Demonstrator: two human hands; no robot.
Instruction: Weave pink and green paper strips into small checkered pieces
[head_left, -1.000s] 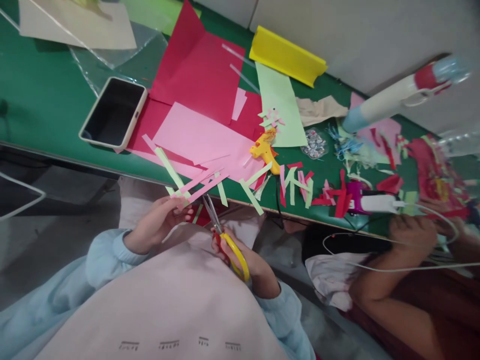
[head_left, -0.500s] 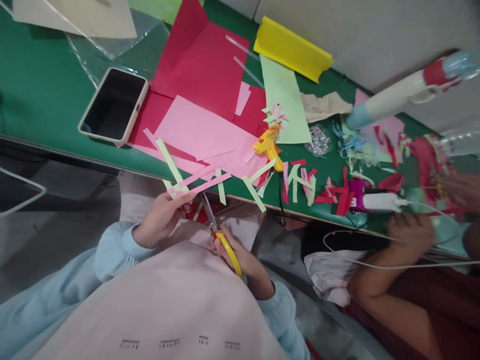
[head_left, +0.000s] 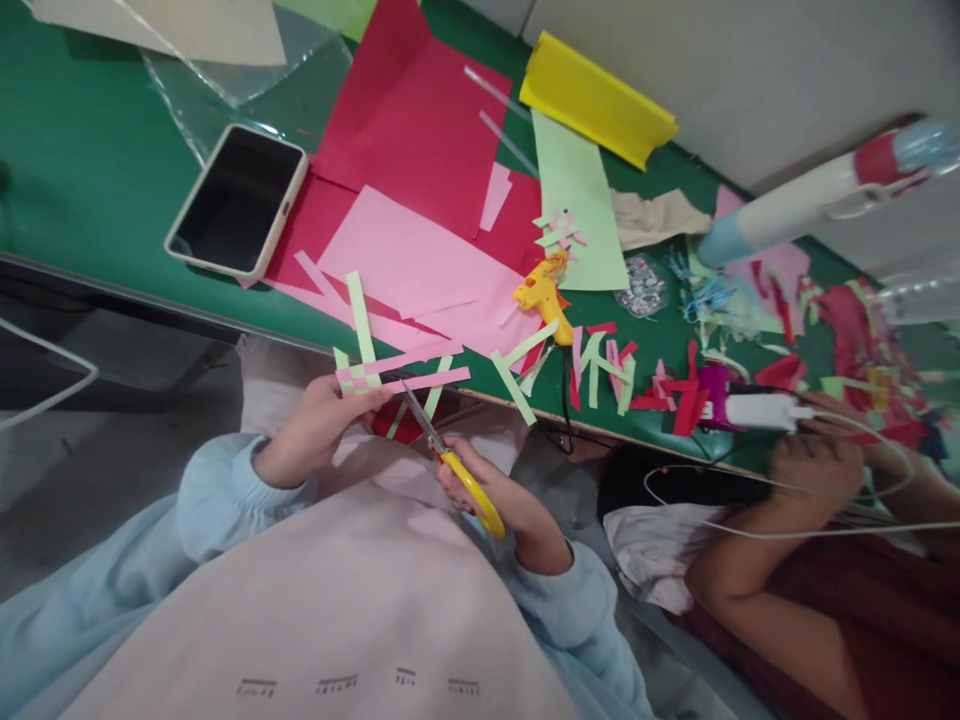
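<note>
Pinched in my left hand [head_left: 319, 425] is a piece of woven paper strips [head_left: 361, 376], pink and pale green, with long loose ends reaching up and to the right. My right hand [head_left: 480, 480] grips a pair of scissors [head_left: 469, 485] with yellow handles. Their blade tips point up and left, close under the lower pink strip. Whether the blades touch the paper I cannot tell. Both hands are just off the table's front edge, above my lap. Past the scissors' tips, loose green strips [head_left: 512, 385] lie along the edge.
On the green table [head_left: 90, 180] are a phone [head_left: 236, 200], red card [head_left: 420, 110], pink paper [head_left: 427, 255], a yellow glue gun [head_left: 544, 300] and a yellow folded sheet [head_left: 596, 100]. A white bottle [head_left: 802, 200] lies at the right. A co-worker's hands [head_left: 817, 465] are beside a white cable.
My right hand has moved slightly right and down with the scissors. The woven strips have turned a little in my left hand, the green end now more upright. The co-worker's far hand has moved nearer.
</note>
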